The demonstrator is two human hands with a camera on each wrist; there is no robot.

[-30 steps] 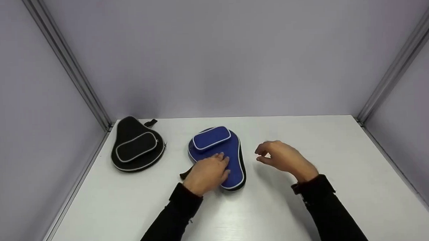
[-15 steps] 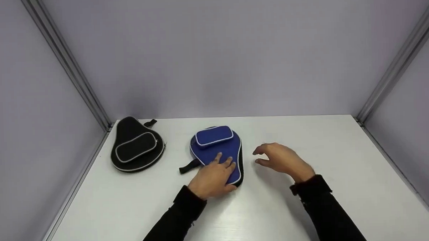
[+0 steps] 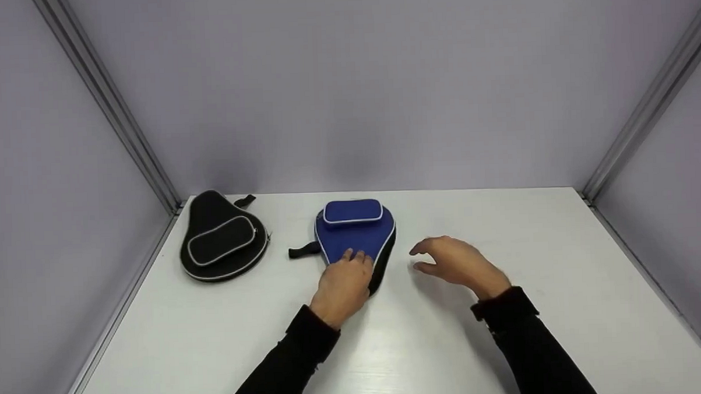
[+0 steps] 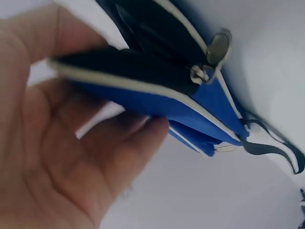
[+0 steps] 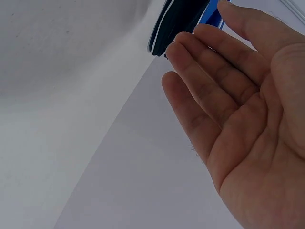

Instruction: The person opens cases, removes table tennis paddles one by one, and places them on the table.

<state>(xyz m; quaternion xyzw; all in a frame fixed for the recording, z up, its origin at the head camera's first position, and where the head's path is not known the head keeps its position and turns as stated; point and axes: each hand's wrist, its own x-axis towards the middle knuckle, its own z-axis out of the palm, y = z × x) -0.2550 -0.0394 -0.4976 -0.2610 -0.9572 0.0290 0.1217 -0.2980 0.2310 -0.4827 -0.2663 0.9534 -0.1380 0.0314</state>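
Observation:
A blue paddle case (image 3: 355,235) with white piping and a zipped pouch lies mid-table, its wide end toward the back wall. My left hand (image 3: 343,282) grips its narrow near end, with fingers on the blue top. In the left wrist view the case edge (image 4: 157,102) runs between the thumb and fingers of the left hand (image 4: 62,157), and a zipper pull (image 4: 209,57) shows. My right hand (image 3: 452,262) hovers just right of the case, fingers loosely extended and holding nothing. In the right wrist view the right hand (image 5: 228,95) is open near the case's edge (image 5: 186,19).
A black paddle case (image 3: 220,236) lies at the back left near the corner post. The blue case's black strap (image 3: 303,250) trails to its left. Grey panels wall the white table (image 3: 507,343) on three sides.
My left hand has turned the blue case so its wide end faces the back wall, and pushed it a little farther away. The strap swung out to the left. The right hand drifted slightly left.

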